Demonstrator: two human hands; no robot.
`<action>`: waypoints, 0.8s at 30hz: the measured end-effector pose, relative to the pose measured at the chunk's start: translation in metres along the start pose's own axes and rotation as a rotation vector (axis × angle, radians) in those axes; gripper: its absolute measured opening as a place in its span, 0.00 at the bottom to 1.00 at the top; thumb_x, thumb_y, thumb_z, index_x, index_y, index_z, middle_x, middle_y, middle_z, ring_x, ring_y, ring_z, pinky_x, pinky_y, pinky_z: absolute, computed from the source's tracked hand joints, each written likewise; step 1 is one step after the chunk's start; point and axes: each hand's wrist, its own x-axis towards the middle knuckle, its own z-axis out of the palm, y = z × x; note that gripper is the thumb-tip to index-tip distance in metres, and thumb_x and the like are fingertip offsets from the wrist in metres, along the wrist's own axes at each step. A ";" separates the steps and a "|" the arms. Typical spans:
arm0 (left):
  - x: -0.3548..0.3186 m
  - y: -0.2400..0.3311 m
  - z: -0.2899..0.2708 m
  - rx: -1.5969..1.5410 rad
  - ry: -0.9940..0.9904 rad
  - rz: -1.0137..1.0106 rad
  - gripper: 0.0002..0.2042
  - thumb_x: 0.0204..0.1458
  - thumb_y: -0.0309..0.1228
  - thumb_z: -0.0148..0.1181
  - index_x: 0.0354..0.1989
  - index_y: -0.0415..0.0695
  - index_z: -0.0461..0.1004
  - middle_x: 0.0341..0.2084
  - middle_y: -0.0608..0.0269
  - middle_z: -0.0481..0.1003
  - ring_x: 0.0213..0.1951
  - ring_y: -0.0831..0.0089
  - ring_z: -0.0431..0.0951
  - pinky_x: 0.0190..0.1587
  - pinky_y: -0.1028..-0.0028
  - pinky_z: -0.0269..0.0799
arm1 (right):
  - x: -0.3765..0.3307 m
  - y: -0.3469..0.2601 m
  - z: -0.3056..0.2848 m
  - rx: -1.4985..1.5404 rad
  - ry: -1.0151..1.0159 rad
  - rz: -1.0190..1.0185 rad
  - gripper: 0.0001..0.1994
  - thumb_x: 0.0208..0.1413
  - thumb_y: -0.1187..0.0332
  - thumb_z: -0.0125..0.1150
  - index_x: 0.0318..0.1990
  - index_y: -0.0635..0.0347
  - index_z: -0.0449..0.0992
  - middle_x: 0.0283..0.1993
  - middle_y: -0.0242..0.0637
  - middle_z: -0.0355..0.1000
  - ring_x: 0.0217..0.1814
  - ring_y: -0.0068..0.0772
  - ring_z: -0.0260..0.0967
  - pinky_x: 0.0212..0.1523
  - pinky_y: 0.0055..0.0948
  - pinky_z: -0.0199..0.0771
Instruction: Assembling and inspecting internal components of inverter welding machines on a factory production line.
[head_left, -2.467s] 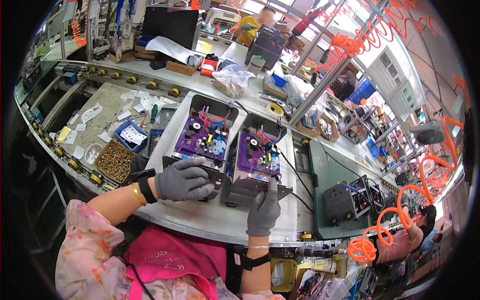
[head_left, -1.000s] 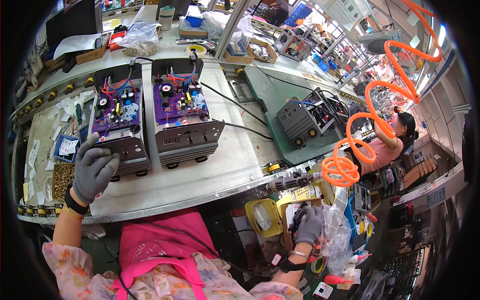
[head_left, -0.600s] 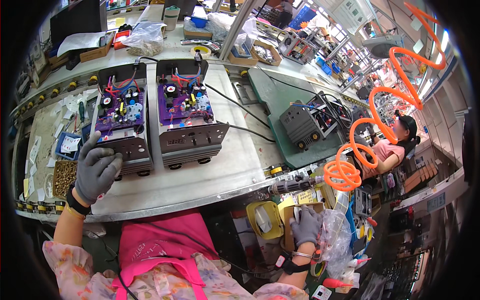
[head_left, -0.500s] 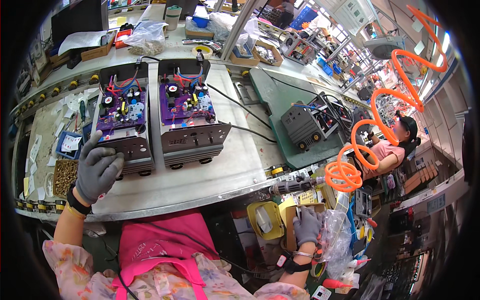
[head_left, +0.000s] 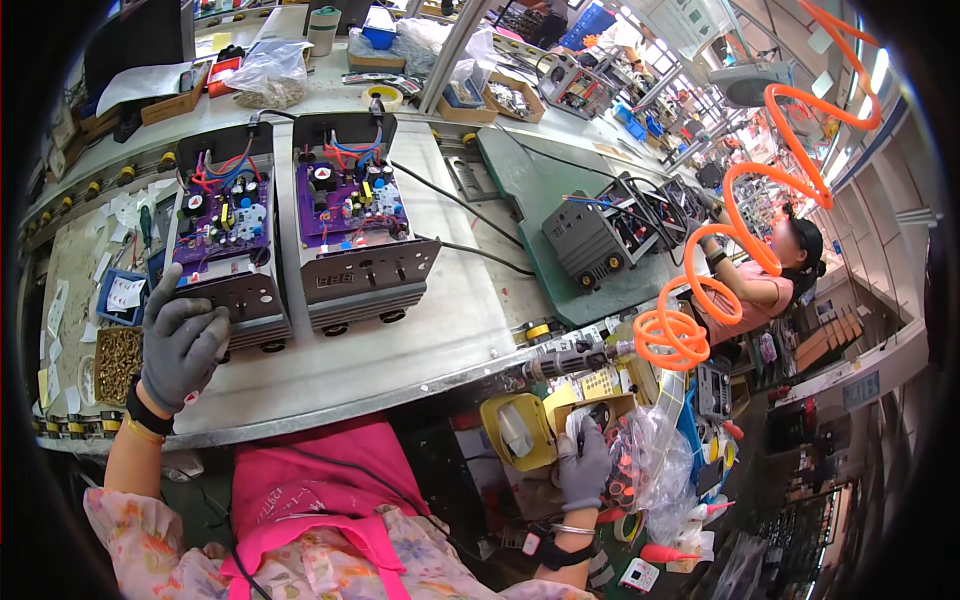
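Observation:
Two open-topped grey metal units stand side by side, with purple circuit boards and coloured wires inside: the left unit (head_left: 255,303) and the right unit (head_left: 365,283). My left hand (head_left: 183,335), in a grey glove, is at the front corner of the left unit. Its index finger is stretched up along the panel's edge; the others bend loosely across the front, with nothing visible in them. Below the bench edge, my gloved right hand (head_left: 583,468) reaches into a cardboard box (head_left: 622,404). Its fingers are closed around a small dark thing, too little of which shows to name.
Left of the units are a box of brass-coloured small parts (head_left: 118,366) and a blue tray (head_left: 123,295). A yellow bin (head_left: 540,445) stands beside my right hand. A power screwdriver (head_left: 575,360) lies at the bench edge below an orange coiled hose (head_left: 672,338). Another person (head_left: 765,285) works at right.
The whole view has shifted, so the bench sits further left. My right hand has drawn back slightly in the box, and a dark thing now shows at its fingers. My left hand stays at the left unit.

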 end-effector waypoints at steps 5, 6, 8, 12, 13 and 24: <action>0.000 0.000 0.000 -0.001 -0.008 0.002 0.10 0.39 0.26 0.62 0.32 0.45 0.71 0.27 0.68 0.75 0.38 0.68 0.72 0.62 0.48 0.61 | 0.005 0.019 -0.002 0.253 -0.172 0.129 0.29 0.54 0.49 0.58 0.54 0.66 0.70 0.49 0.52 0.71 0.52 0.52 0.68 0.54 0.41 0.66; 0.000 0.000 0.000 0.000 -0.005 0.001 0.10 0.39 0.26 0.62 0.32 0.45 0.71 0.27 0.68 0.75 0.38 0.68 0.72 0.62 0.48 0.61 | 0.005 0.021 0.001 0.295 -0.173 0.179 0.29 0.54 0.49 0.57 0.54 0.65 0.70 0.49 0.53 0.71 0.52 0.51 0.69 0.54 0.40 0.66; 0.000 0.000 -0.001 -0.003 -0.004 0.002 0.10 0.40 0.26 0.62 0.32 0.45 0.71 0.27 0.68 0.75 0.37 0.68 0.72 0.62 0.48 0.61 | 0.006 0.025 0.005 0.225 -0.163 0.099 0.26 0.54 0.52 0.58 0.53 0.65 0.71 0.49 0.52 0.72 0.52 0.48 0.70 0.53 0.37 0.68; 0.001 0.001 -0.002 -0.004 -0.012 -0.001 0.10 0.40 0.26 0.62 0.33 0.45 0.71 0.27 0.68 0.75 0.38 0.68 0.72 0.62 0.49 0.61 | 0.010 0.038 0.011 0.490 -0.122 0.285 0.21 0.53 0.60 0.62 0.50 0.66 0.74 0.46 0.48 0.75 0.49 0.39 0.73 0.51 0.31 0.70; 0.001 0.001 -0.002 -0.004 -0.015 0.000 0.10 0.40 0.26 0.62 0.33 0.45 0.71 0.27 0.68 0.75 0.38 0.68 0.72 0.62 0.49 0.61 | 0.010 0.041 0.012 0.453 -0.111 0.271 0.20 0.53 0.61 0.61 0.49 0.66 0.74 0.45 0.47 0.76 0.47 0.38 0.74 0.50 0.31 0.71; 0.002 0.001 -0.002 -0.016 -0.019 0.029 0.10 0.41 0.24 0.61 0.33 0.42 0.70 0.29 0.65 0.73 0.37 0.66 0.71 0.62 0.47 0.61 | 0.012 0.038 0.007 0.288 -0.092 0.136 0.14 0.56 0.66 0.55 0.47 0.62 0.76 0.40 0.48 0.76 0.42 0.40 0.76 0.45 0.34 0.73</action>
